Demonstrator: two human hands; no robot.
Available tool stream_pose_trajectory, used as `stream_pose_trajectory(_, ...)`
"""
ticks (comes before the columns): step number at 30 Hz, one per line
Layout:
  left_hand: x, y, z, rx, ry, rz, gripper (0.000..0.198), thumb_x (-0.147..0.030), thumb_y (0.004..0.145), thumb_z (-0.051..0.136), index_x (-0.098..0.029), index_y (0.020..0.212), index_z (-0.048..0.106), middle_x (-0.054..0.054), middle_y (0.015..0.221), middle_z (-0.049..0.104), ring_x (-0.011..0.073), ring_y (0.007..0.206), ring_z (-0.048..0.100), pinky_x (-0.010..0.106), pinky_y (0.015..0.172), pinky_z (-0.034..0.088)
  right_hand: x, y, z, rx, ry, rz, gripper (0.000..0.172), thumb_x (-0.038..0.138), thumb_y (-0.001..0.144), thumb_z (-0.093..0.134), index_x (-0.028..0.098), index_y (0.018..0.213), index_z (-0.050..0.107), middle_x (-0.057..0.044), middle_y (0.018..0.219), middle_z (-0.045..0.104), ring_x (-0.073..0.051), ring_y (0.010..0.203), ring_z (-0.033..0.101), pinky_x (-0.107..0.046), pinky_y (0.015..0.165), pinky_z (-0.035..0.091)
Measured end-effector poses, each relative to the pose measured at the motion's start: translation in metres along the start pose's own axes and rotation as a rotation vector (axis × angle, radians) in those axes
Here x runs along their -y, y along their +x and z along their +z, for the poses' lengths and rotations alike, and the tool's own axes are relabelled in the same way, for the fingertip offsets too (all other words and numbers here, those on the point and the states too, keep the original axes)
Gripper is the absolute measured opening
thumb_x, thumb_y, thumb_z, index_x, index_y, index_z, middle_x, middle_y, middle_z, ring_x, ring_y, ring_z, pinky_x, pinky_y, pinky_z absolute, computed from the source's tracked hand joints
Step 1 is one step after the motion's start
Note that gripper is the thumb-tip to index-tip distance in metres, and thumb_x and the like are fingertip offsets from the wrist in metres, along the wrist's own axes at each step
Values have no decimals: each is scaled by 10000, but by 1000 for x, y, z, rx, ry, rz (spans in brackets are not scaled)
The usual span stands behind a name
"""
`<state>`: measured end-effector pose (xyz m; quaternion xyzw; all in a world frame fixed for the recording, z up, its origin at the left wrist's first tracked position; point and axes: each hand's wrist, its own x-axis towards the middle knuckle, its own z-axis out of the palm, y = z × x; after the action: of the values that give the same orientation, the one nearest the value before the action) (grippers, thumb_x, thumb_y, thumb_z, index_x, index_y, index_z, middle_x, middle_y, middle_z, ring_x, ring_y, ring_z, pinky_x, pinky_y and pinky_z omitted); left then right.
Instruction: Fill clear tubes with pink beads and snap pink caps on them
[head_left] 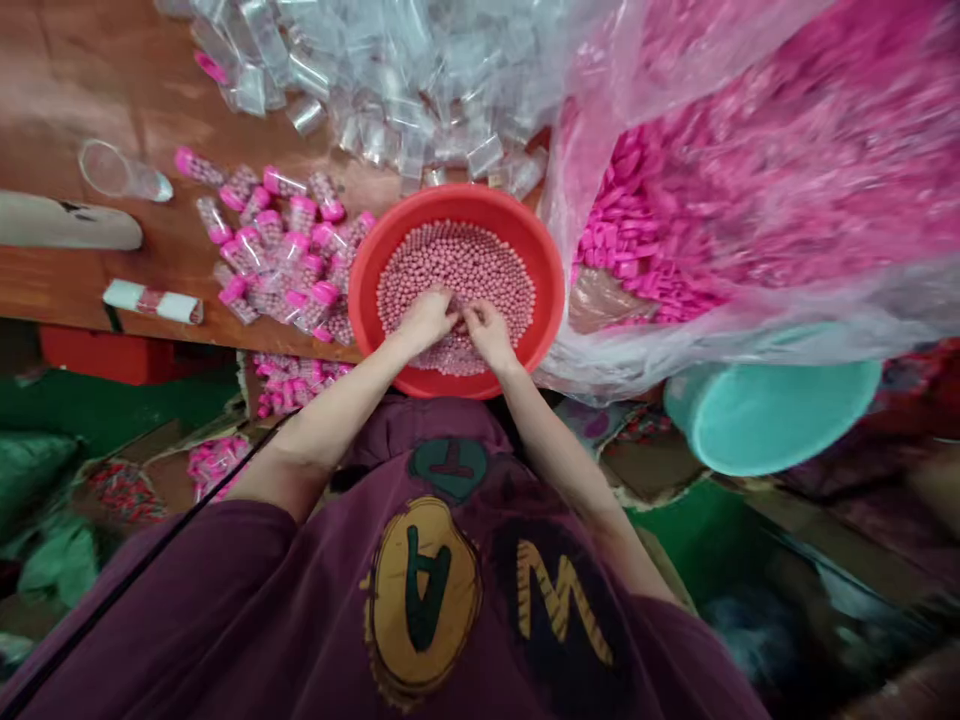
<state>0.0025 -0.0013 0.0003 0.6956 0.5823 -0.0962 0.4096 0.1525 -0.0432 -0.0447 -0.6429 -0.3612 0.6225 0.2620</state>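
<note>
A red plastic basin at the table's front edge holds a heap of small pink beads. Both my hands are inside it, low over the beads and close together. The fingers of my left hand curl inward and are closed. My right hand meets it from the other side, its fingers bent in a pinch. Whatever lies between the fingertips is too small and blurred to name. Left of the basin lies a pile of small clear bottles with pink caps, with beads inside.
Clear uncapped bottles are heaped at the back. A large plastic bag of pink caps lies open at right, above a turquoise tub. At left are a clear cup, a white roll and a small wrapped packet.
</note>
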Motion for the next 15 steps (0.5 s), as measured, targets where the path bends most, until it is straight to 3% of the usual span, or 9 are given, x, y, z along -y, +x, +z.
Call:
stream_pose_trajectory(5, -11, -2, 2, 35, 52, 124, 334, -148, 981, 573, -69, 1268, 726, 196, 1294, 712, 322, 1242, 661, 389, 1090, 512, -7, -8, -6, -68, 61, 52, 262, 490, 959, 709, 253, 987, 599, 16, 811, 676, -167, 729, 679, -324, 750, 610)
stream_pose_trajectory(9, -17, -3, -5, -83, 178, 27, 368, -122, 1027, 449, -94, 1267, 728, 212, 1339, 697, 344, 1261, 646, 425, 1079, 503, 6, -32, -19, -130, 8, -107, 419, 567, 926, 771, 258, 1184, 654, -69, 1099, 777, -214, 944, 753, -416, 938, 653)
stream_pose_trajectory(12, -26, 0, -6, -145, 246, -49, 471, -74, 1044, 317, -87, 1274, 727, 236, 1369, 686, 364, 1285, 625, 469, 1089, 483, 22, -52, -45, -146, -4, -269, 438, 645, 1014, 646, 260, 1220, 689, -72, 1107, 796, -199, 900, 756, -393, 891, 661)
stream_pose_trajectory(15, -43, 6, 4, -115, 210, -13, 485, -54, 1035, 311, -61, 1249, 746, 260, 1355, 686, 387, 1306, 617, 506, 1113, 471, 25, -53, -87, -355, 32, -342, 428, 661, 1036, 599, 267, 1179, 687, -36, 994, 775, -153, 763, 714, -321, 759, 633)
